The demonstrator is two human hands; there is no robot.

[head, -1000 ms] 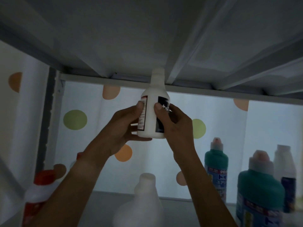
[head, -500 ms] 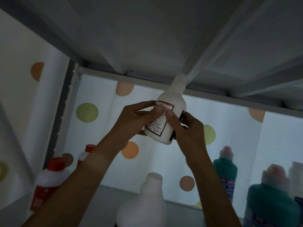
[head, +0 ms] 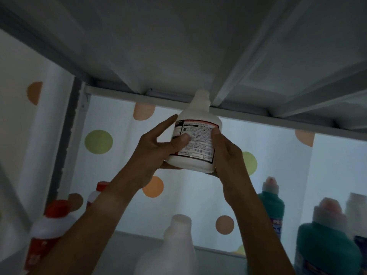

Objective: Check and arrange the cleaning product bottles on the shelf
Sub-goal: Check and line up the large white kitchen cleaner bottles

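Note:
I hold a white bottle (head: 198,135) up in the middle of the view, its printed back label with a red border facing me and its cap close under the shelf above. My left hand (head: 156,151) grips its left side, thumb on the label. My right hand (head: 228,155) grips the right side and underside. On the shelf (head: 123,247) below stand a plain white bottle (head: 174,249), two red-capped white bottles (head: 49,231) (head: 97,193) at the left, and two green bottles (head: 273,207) (head: 325,247) at the right.
The underside of the upper shelf (head: 178,46) with metal ribs hangs low overhead. A white curtain with coloured dots (head: 99,141) backs the shelf. Another white bottle with a dark label (head: 357,215) stands at the far right edge.
The bottle has been turned in my hands, from its dark front label to the printed back label facing me. It tilted on the way and now stands nearly upright.

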